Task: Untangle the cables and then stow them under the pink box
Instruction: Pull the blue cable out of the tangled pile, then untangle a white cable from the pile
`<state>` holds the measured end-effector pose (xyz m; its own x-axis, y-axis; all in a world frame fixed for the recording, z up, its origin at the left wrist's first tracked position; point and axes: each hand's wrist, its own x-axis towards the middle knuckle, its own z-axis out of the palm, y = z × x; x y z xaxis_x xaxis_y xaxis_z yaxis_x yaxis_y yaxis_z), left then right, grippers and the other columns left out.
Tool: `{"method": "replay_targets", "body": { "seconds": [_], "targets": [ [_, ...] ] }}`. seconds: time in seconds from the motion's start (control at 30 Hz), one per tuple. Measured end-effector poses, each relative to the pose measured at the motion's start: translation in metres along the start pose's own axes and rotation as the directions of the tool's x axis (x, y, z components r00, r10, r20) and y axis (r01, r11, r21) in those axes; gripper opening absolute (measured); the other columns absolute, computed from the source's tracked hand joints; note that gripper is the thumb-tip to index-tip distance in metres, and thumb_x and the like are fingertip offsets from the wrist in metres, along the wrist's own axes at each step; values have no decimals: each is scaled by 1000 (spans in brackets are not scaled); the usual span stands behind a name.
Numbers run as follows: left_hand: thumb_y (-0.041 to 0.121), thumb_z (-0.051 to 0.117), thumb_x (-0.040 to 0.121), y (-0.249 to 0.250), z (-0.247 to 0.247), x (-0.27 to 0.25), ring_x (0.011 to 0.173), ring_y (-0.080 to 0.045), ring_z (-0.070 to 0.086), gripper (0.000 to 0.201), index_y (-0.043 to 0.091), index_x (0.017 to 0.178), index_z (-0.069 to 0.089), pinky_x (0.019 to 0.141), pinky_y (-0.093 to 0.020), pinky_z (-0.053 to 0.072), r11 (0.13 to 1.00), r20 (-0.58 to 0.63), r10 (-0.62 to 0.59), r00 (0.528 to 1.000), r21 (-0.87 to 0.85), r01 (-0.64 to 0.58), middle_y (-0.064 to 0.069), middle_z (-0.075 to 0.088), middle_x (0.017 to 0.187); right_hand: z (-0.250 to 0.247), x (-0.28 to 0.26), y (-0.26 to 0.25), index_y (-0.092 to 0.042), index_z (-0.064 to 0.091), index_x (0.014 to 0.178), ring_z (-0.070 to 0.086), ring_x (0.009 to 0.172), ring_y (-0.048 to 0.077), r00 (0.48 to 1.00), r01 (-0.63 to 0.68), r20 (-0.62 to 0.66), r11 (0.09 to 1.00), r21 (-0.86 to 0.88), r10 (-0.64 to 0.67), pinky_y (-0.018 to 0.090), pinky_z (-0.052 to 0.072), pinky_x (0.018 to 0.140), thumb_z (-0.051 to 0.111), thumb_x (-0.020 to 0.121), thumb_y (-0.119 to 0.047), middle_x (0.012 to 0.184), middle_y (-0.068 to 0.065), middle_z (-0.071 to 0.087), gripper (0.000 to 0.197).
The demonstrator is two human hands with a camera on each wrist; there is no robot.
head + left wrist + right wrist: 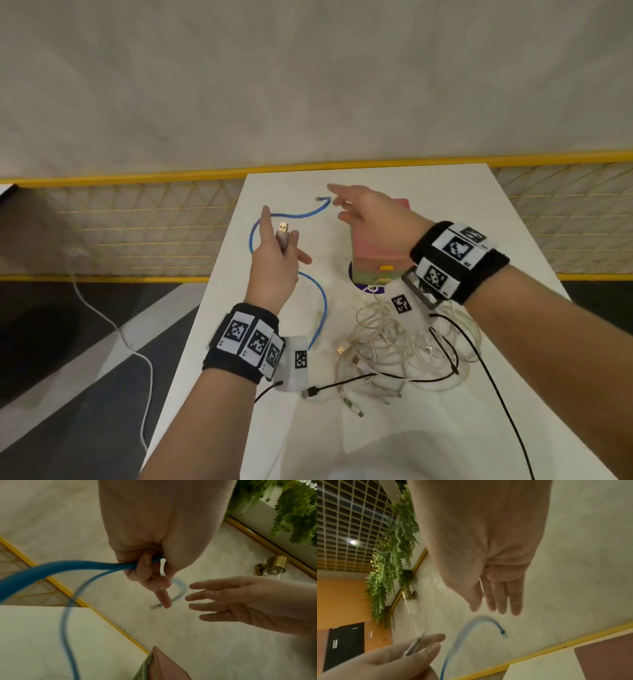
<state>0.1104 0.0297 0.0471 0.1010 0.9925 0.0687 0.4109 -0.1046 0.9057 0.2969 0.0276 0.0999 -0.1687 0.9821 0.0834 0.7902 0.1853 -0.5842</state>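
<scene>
My left hand point(284, 240) is raised over the table and grips the blue cable point(322, 308) near its silver USB plug point(282, 233), which sticks up between the fingers. The cable loops out to its free far end point(320, 198). My right hand point(337, 205) is open, fingers spread, just right of that free end and above the pink box point(380, 260). In the left wrist view curled fingers point(145, 566) hold the blue cable point(68, 566). The right wrist view shows straight fingers point(503, 601) above the cable tip point(503, 632). A tangle of white cables point(394, 342) crossed by a black cable point(359, 378) lies near me.
The white table point(445, 428) ends at a yellow mesh railing point(137, 222) beyond its far edge. A white cord point(113, 329) trails on the floor to the left. Another black cable point(496, 394) runs off the table's near right side.
</scene>
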Motion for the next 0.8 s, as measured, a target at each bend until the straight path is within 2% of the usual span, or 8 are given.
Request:
{"method": "replay_targets", "body": {
  "seconds": [0.07,0.1,0.2,0.3,0.5,0.57,0.67,0.8],
  "targets": [
    [21,45,102,-4,-3,1,49,4,50,42,25,142,34,52,-11,38,999,7,23,1000,27,-23,-2,70,75,8,15,1,-19,13,151,52,123,28,996,-46,79,998,-30,49,44,43,103,46,97,-12,146,13,40,64],
    [20,46,101,-8,-3,2,50,5,49,33,23,133,44,52,-11,37,998,26,28,999,47,-29,0,69,72,13,16,1,-21,14,151,52,123,27,995,-36,88,999,-26,38,43,43,103,46,97,-12,145,12,41,63],
    [20,52,97,-17,1,1,54,3,51,15,20,108,63,57,-13,37,996,116,42,992,76,-51,11,60,61,32,1,10,-18,54,129,61,104,21,987,59,156,996,-64,-48,35,48,92,49,94,-10,120,7,62,36],
    [26,60,93,-29,6,-5,57,3,48,12,18,95,69,67,-20,37,994,146,17,989,104,-32,21,52,57,69,-21,21,-16,67,101,62,95,21,925,111,380,968,-223,-18,33,48,82,51,90,-14,104,3,66,19],
    [37,52,97,-39,13,-24,57,-14,38,27,25,86,73,59,-27,33,999,272,-39,962,8,38,-12,38,63,129,-48,41,-12,59,114,54,109,30,759,266,632,812,-519,155,38,40,87,52,90,-15,121,10,54,26],
    [36,49,99,-39,17,-28,48,-10,31,30,22,88,73,55,-25,30,997,276,-59,959,-27,69,-2,28,57,139,-49,44,-12,56,117,52,113,30,758,307,626,745,-592,185,39,38,93,49,92,-13,124,10,54,26],
    [35,53,98,-39,24,-30,46,-5,31,26,18,91,71,55,-20,31,996,252,-60,966,-46,74,3,31,58,143,-49,49,-11,59,114,57,110,29,793,267,581,754,-601,183,38,40,94,47,93,-10,121,7,60,25],
    [23,63,92,-41,28,-31,57,-3,40,13,23,105,64,61,-14,36,988,235,-72,969,-113,101,6,40,70,134,-51,60,-6,57,107,61,96,34,900,110,425,894,-435,96,35,40,72,40,97,-15,107,15,61,22]
  ]
}}
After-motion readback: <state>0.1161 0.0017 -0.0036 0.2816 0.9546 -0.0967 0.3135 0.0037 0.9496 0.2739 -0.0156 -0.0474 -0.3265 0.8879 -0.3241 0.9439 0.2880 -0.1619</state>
